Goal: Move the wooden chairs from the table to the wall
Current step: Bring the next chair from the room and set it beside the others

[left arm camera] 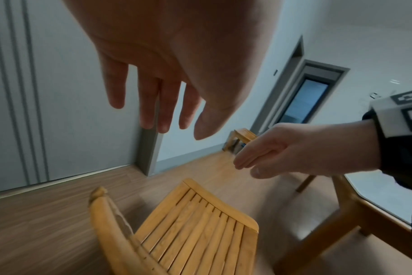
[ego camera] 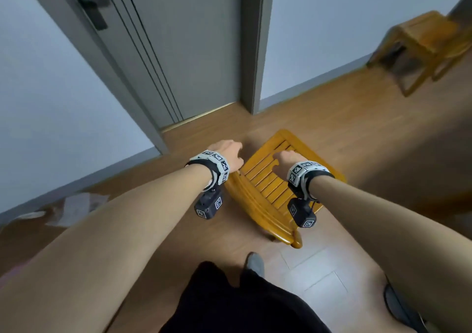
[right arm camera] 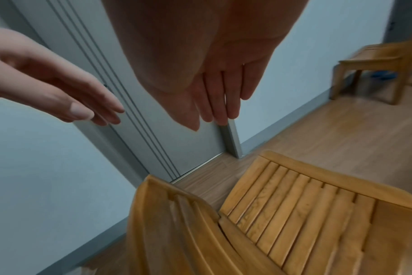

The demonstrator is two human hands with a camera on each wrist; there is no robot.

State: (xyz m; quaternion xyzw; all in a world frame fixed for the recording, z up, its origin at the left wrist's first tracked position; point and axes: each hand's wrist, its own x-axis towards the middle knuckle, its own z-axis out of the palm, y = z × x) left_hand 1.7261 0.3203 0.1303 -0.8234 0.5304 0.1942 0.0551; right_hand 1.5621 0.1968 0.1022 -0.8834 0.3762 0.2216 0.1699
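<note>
A yellow slatted wooden chair (ego camera: 270, 182) stands on the floor just in front of me, its backrest nearest me. My left hand (ego camera: 229, 154) hovers above the left end of the backrest (left arm camera: 111, 223), fingers straight and holding nothing. My right hand (ego camera: 288, 159) hovers over the seat (right arm camera: 306, 210), also open and empty. Neither hand touches the chair in the wrist views. A second wooden chair (ego camera: 424, 44) stands against the wall at the far right.
A grey door (ego camera: 178, 51) in a grey frame faces me, with light walls and a grey skirting on both sides. Papers (ego camera: 74, 207) lie on the wooden floor at the left. A wooden table edge (left arm camera: 376, 210) shows at the right of the left wrist view.
</note>
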